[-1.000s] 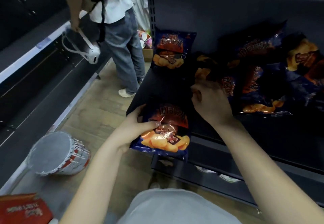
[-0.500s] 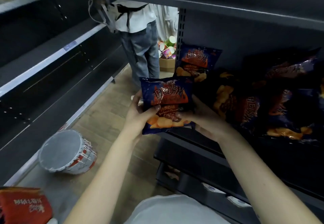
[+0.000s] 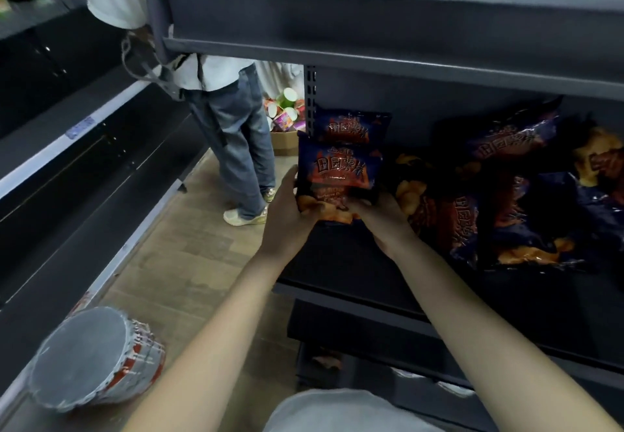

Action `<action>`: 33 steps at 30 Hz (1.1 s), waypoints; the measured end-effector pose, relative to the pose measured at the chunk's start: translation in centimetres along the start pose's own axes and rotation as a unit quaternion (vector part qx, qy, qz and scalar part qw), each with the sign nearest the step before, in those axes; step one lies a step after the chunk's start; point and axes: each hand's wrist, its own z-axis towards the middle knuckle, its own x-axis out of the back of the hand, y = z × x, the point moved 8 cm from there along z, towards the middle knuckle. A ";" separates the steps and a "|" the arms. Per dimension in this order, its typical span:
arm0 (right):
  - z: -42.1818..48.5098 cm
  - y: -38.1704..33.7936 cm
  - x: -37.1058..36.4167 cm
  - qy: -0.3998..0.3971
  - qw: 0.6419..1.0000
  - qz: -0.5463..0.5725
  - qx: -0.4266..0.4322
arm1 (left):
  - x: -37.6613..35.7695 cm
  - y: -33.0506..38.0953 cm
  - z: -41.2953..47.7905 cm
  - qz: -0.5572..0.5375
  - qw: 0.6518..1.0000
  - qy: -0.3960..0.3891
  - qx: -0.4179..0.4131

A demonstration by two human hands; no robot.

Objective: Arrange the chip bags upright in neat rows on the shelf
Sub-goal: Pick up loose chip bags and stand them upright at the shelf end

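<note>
Fingers [image 3: 363,207]: curled round the lower part of one chip bag, with both hands gripping it
Left hand [image 3: 287,215]: clasps the held bag [image 3: 339,175] along its lower left edge
Right hand [image 3: 381,219]: grips the lower right corner, fingers on the printed front
Count of hands: two, both on the same bag
Count of bags: one held, one standing bag [image 3: 351,127] behind it, and a heap of bags [image 3: 506,195] too dark and overlapped to count
Place of the held bag: over the left end of the shelf [image 3: 337,262], just in front of the standing bag and covering its lower part; the heap is at 3 o'clock from it; I cannot tell whether its bottom touches the shelf
Pointing: top seam toward 12 o'clock, chip picture at the bottom, front toward the camera; top-to-bottom axis close to vertical
Heap: bags lying tilted or flat, facing different ways
Change over half a second: the held bag was out before the shelf edge, at 7 o'clock from the standing bag; it is now deeper in, straight before it
Change over one second: the left hand alone held it low by the shelf edge while the right hand reached into the heap
Others: one person [image 3: 236,134] on the floor [image 3: 189,246] at 10 o'clock from the held bag; one box [image 3: 282,142] holding several cups [image 3: 287,97] at 11 o'clock; one stack of bowls [image 3: 94,357] on its side at 7 o'clock
</note>
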 end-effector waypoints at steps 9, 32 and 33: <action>-3.7 -2.4 1.6 0.148 0.954 -0.193 0.177 | -2.3 -3.3 4.9 0.075 0.997 -0.024 0.025; -14.8 1.2 9.6 0.299 0.840 -0.418 0.171 | -7.6 7.1 -3.8 0.009 0.977 -0.054 -0.206; -15.0 1.3 10.1 0.301 0.842 -0.416 0.165 | -8.5 7.8 -4.2 0.000 0.977 -0.072 -0.202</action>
